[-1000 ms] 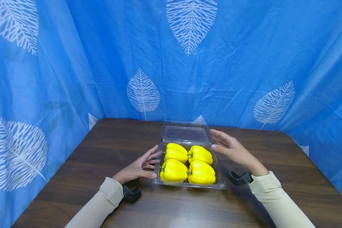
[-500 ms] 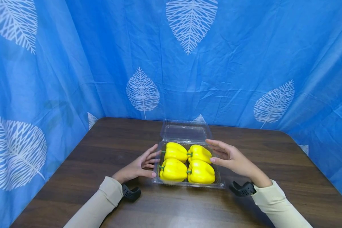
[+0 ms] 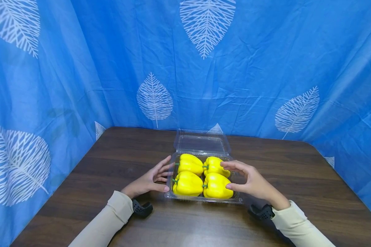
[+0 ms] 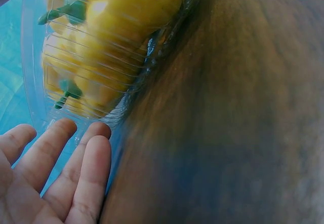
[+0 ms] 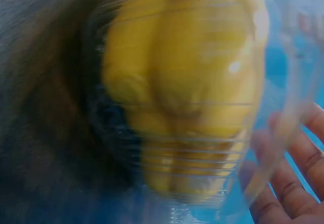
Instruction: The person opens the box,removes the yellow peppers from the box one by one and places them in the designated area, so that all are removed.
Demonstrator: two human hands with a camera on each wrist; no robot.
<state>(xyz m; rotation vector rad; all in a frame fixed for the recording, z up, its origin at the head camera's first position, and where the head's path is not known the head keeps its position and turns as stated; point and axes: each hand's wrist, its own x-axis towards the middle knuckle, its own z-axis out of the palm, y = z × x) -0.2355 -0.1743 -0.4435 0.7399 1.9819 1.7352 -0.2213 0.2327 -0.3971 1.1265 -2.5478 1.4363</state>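
Four yellow peppers, two rows, in clear container on bench; lid raised at far side. Left grip: fingers spread, just beside container's left side, holding nothing. Right grip: thumb and fingers parted over right-hand peppers, nothing held, contact unclear

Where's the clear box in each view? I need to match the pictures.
Head: box below and slightly right of centre; left hand beside it, right hand partly covering its right side.
Left wrist: box at upper left, above the fingers.
Right wrist: box large and blurred around the middle, fingers at lower right.
Shared landmark: the yellow peppers inside.
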